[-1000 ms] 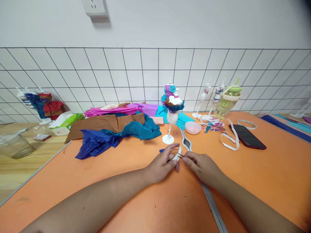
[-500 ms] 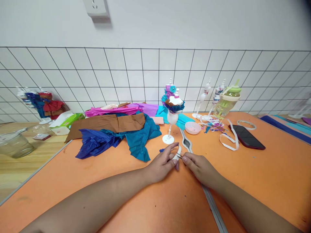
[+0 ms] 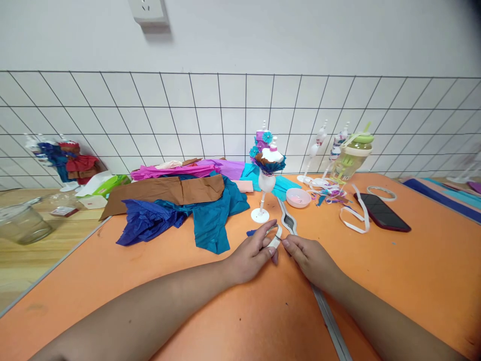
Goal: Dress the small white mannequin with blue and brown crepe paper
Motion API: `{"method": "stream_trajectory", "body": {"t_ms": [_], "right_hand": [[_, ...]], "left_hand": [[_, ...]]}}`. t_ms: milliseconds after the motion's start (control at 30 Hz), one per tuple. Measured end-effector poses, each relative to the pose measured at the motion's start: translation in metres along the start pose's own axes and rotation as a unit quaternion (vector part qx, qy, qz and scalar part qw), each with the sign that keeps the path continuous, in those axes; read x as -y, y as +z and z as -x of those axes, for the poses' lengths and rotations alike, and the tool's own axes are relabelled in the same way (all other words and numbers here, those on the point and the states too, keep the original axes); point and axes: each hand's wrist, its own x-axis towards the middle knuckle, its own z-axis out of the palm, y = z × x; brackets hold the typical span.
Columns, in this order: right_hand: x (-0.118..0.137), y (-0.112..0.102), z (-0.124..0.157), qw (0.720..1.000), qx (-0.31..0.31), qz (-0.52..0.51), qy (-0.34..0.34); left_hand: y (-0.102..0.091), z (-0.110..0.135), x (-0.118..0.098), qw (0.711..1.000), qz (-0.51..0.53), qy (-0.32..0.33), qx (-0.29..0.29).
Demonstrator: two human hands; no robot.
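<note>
My left hand (image 3: 251, 255) and my right hand (image 3: 311, 258) meet at the middle of the orange table (image 3: 413, 271). Both pinch a small white strip (image 3: 275, 238) between fingertips, the left thumb and forefinger curled over its looped end. A scrap of dark blue paper (image 3: 251, 233) lies just beyond the left fingers. Behind them stands a small white mannequin (image 3: 265, 181) on a round base, dressed in teal, brown and purple paper.
Crepe paper sheets (image 3: 180, 200) in blue, teal, brown and pink pile at the back left. A pink dish (image 3: 298, 197), white ribbons (image 3: 353, 213), a phone (image 3: 381, 211), a green-lidded bottle (image 3: 353, 155) and a tape ring (image 3: 381, 192) sit back right. A glass jar (image 3: 20, 225) stands far left.
The teal crepe sheet has slid down toward me on the left side of the pile. My hands have stayed nearly in place, still pinching the strip.
</note>
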Motion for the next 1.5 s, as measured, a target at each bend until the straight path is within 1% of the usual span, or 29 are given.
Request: {"method": "stream_trajectory", "body": {"t_ms": [167, 333, 467, 567, 667, 733, 833, 900, 933, 967, 1000, 1033, 1067, 1133, 1167, 1200, 1233, 1267, 1367, 1500], "right_hand": [[0.001, 0.0, 0.002, 1.0, -0.022, 0.02, -0.001], [0.002, 0.0, 0.002, 0.999, -0.04, 0.019, -0.006], [-0.003, -0.002, 0.002, 0.996, -0.08, 0.045, 0.002], [-0.006, -0.005, 0.002, 0.991, -0.119, 0.06, 0.003], [-0.006, -0.009, 0.004, 0.987, -0.153, 0.057, 0.001], [-0.007, -0.011, 0.004, 0.985, -0.165, 0.045, -0.003], [-0.008, -0.011, 0.004, 0.987, -0.155, 0.046, -0.002], [-0.009, -0.01, 0.003, 0.989, -0.137, 0.06, -0.001], [-0.009, -0.009, 0.003, 0.989, -0.13, 0.07, 0.001], [-0.01, -0.009, 0.002, 0.989, -0.122, 0.083, 0.006], [-0.009, -0.008, 0.001, 0.988, -0.114, 0.101, 0.013], [-0.009, -0.008, 0.001, 0.987, -0.104, 0.124, 0.024], [-0.008, -0.009, 0.001, 0.984, -0.091, 0.15, 0.034], [-0.004, -0.009, 0.0, 0.975, -0.053, 0.21, 0.04], [-0.002, -0.009, 0.0, 0.97, -0.033, 0.24, 0.034], [0.0, -0.009, 0.001, 0.963, -0.016, 0.267, 0.023], [0.002, -0.008, 0.001, 0.956, 0.0, 0.292, 0.011], [0.003, -0.007, 0.002, 0.949, 0.013, 0.314, -0.002], [0.006, -0.002, 0.004, 0.931, 0.037, 0.362, -0.031], [0.007, 0.002, 0.005, 0.92, 0.038, 0.388, -0.045]], "left_hand": [[0.001, 0.001, 0.003, 1.0, 0.0, 0.007, -0.006], [0.001, 0.002, 0.005, 1.0, -0.017, 0.014, 0.001], [0.001, 0.002, 0.004, 0.999, -0.036, 0.017, -0.003], [0.001, 0.004, -0.002, 0.998, -0.064, 0.022, 0.006], [0.003, 0.006, -0.011, 0.991, -0.116, 0.057, 0.047], [0.006, 0.007, -0.015, 0.973, -0.184, 0.104, 0.089], [0.012, 0.007, -0.017, 0.936, -0.266, 0.172, 0.157], [0.014, 0.007, -0.015, 0.922, -0.263, 0.208, 0.193], [0.014, 0.007, -0.014, 0.921, -0.251, 0.223, 0.2], [0.013, 0.007, -0.013, 0.923, -0.236, 0.233, 0.195], [0.012, 0.007, -0.013, 0.929, -0.221, 0.238, 0.177], [0.01, 0.007, -0.013, 0.938, -0.205, 0.239, 0.146], [0.007, 0.008, -0.014, 0.948, -0.189, 0.235, 0.101], [0.0, 0.008, -0.016, 0.963, -0.164, 0.21, -0.025], [-0.003, 0.008, -0.016, 0.966, -0.158, 0.187, -0.086], [-0.005, 0.007, -0.017, 0.966, -0.158, 0.157, -0.134], [-0.007, 0.007, -0.017, 0.965, -0.164, 0.123, -0.165], [-0.007, 0.006, -0.016, 0.964, -0.177, 0.091, -0.176], [-0.004, 0.002, -0.015, 0.963, -0.221, 0.02, -0.151], [0.001, 0.0, -0.016, 0.958, -0.243, -0.025, -0.151]]}}
